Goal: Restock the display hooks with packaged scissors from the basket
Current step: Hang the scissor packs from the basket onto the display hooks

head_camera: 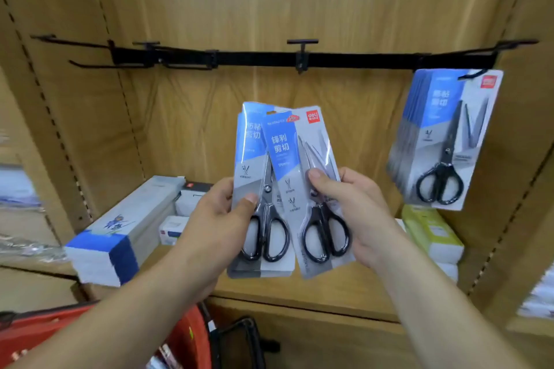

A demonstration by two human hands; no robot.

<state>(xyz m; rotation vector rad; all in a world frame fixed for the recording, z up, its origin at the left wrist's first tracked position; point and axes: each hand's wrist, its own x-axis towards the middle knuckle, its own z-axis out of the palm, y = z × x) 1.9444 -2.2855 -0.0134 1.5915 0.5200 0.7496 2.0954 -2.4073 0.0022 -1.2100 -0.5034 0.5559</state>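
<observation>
My left hand (223,213) grips a small stack of packaged scissors (254,165), thumb pressed on the front card. My right hand (350,207) pinches a single pack of scissors (302,159) that overlaps the stack on its right side. Both are held up in front of the wooden back panel, below the black rail (344,59). A bare hook (302,48) sticks out of the rail just above the packs. At the right end, several packs of black-handled scissors (440,141) hang from a hook. The red basket (186,335) sits at the bottom left, under my left forearm.
More bare hooks (90,64) jut from the rail's left end. On the shelf below lie a long blue-and-white box (120,228), small white boxes (172,226) and yellow-green boxes (431,231). A black object (239,341) stands beside the basket.
</observation>
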